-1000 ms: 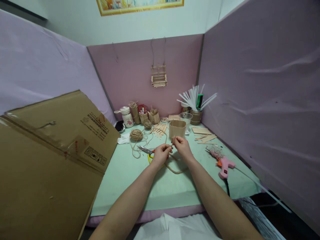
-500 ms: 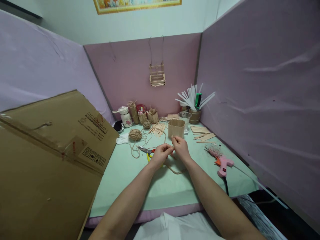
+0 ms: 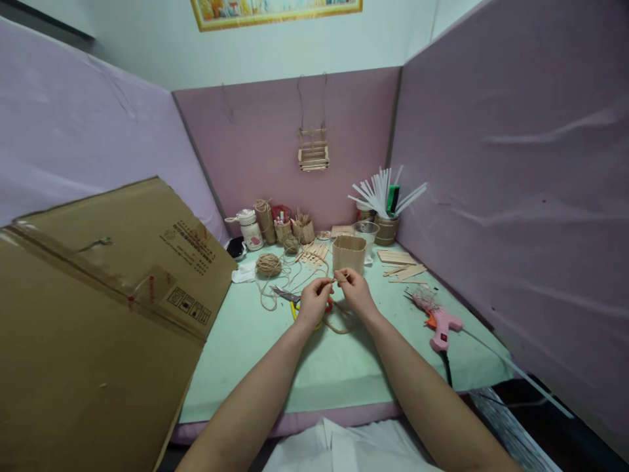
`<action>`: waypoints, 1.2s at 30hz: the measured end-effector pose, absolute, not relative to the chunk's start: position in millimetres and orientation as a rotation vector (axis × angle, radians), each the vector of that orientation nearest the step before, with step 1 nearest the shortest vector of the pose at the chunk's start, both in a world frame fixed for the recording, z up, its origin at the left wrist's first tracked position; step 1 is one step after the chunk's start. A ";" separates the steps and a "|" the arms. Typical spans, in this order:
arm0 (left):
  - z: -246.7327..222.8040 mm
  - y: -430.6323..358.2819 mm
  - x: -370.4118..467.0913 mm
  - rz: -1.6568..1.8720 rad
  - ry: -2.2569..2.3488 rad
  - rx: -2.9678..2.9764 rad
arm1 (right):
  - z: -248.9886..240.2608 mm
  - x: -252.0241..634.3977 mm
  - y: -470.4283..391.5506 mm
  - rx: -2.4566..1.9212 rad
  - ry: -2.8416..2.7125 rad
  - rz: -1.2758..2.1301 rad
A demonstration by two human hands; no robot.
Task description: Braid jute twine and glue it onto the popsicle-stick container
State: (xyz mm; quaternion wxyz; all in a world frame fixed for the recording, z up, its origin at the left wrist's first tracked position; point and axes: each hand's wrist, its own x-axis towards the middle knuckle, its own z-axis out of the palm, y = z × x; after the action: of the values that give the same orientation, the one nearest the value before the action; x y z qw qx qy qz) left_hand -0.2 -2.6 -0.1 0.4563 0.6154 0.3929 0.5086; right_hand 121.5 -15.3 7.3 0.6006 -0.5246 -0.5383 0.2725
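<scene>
Twine (image 3: 338, 332), head view: thin strand lies crosswise right at the fingers, neither hand nearer. Left hand (image 3: 314, 301) and right hand (image 3: 357, 293) both look to be pinching it; tips are small, partly hidden. Tan, rope-like; seemingly the same cord curves over the counter (image 3: 344, 373) just below the fingers.

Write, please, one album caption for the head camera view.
Left hand and right hand pinch brown cord above a pale green table, scissors partly hidden by the left one.
</scene>
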 end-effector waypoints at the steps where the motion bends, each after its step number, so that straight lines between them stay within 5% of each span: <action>1: 0.4 -3.0 -0.5 1.273 0.983 1.539 | 7.1 121.2 -15.2 -1.220 -1.250 0.636; 20: 1.9 -0.6 -6.0 1.428 1.032 1.611 | 1.9 121.6 -13.5 -1.164 -1.331 0.628; 36: 14.0 17.8 -14.9 1.251 0.531 0.436 | -2.6 106.9 -22.6 -1.245 -1.712 0.664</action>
State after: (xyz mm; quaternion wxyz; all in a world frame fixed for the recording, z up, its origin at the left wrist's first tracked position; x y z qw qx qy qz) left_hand -14.9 17.8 14.0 0.7561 0.1999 0.2436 0.5736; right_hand 106.9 -22.6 -2.6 0.4453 -0.5023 -0.6911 0.2681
